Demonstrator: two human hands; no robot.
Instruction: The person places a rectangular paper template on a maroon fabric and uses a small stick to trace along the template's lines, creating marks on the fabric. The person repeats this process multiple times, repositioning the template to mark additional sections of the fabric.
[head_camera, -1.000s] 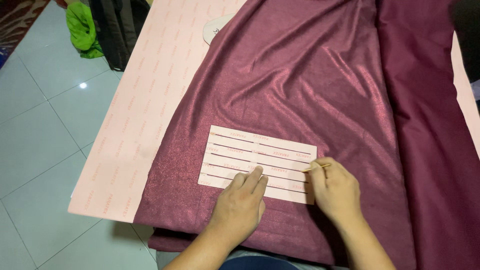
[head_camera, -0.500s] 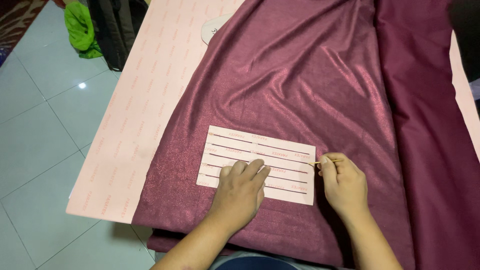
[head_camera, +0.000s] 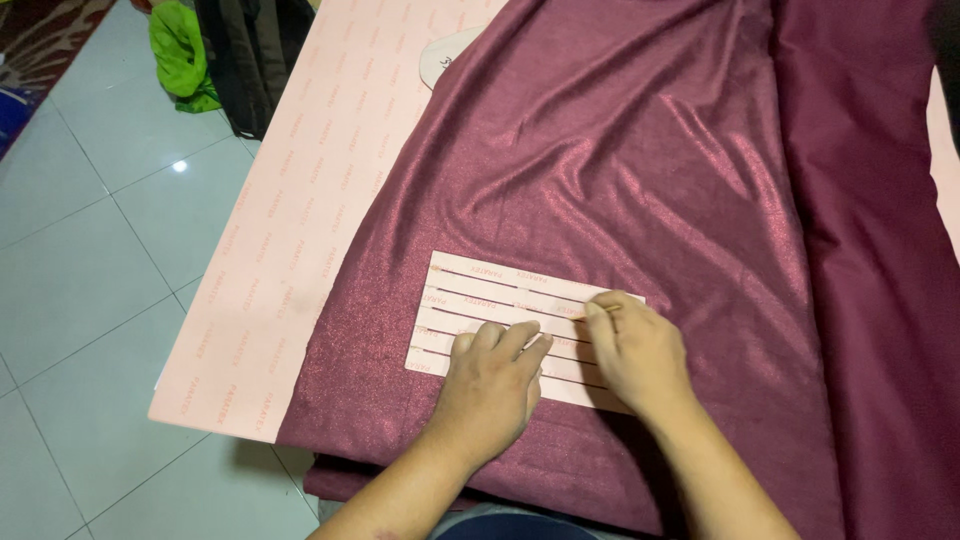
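Note:
A pink slotted paper template (head_camera: 480, 300) lies flat on shiny maroon fabric (head_camera: 620, 170). My left hand (head_camera: 490, 385) presses flat on the template's lower middle, fingers together. My right hand (head_camera: 635, 350) rests on the template's right part and pinches a thin pale stick, perhaps chalk or a pencil (head_camera: 590, 315), with its tip at one of the slots.
The fabric lies over a pink paper-covered table (head_camera: 290, 230) whose left edge drops to a white tiled floor (head_camera: 90, 260). A small white piece (head_camera: 445, 55) sits at the fabric's top edge. A green cloth (head_camera: 180, 50) and a dark bag (head_camera: 250, 60) are on the floor.
My right hand has moved left from the template's right edge onto the template. My left hand has slid slightly right and down along the template.

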